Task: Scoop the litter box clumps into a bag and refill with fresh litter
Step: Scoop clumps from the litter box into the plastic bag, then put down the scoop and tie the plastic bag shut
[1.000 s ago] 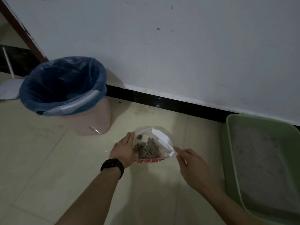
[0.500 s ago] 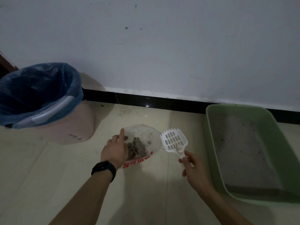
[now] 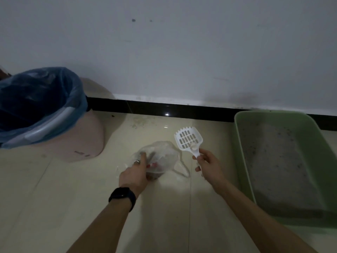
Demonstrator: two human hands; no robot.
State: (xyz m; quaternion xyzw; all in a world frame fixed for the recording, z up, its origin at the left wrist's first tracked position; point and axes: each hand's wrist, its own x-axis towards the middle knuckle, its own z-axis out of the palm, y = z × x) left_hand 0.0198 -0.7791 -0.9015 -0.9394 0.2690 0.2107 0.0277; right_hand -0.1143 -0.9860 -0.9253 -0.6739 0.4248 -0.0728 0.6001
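Note:
A clear plastic bag (image 3: 164, 157) with red print lies bunched on the tiled floor in the middle. My left hand (image 3: 135, 174) grips its near edge, a black watch on the wrist; the clumps inside are mostly hidden by the folded plastic. My right hand (image 3: 207, 165) holds the handle of a white slotted litter scoop (image 3: 188, 140), raised empty just right of the bag. The green litter box (image 3: 242, 121) with grey litter sits on the floor at the right.
A pink bin (image 3: 87, 141) lined with a blue bag (image 3: 42, 99) stands at the left against the wall. A black skirting strip (image 3: 164, 108) runs along the white wall. Some spilled grains lie on the floor near the skirting.
My left hand has gathered the bag's edge, closing the plastic over the clumps. The scoop has lifted out of the bag and swung right, upright in my right hand.

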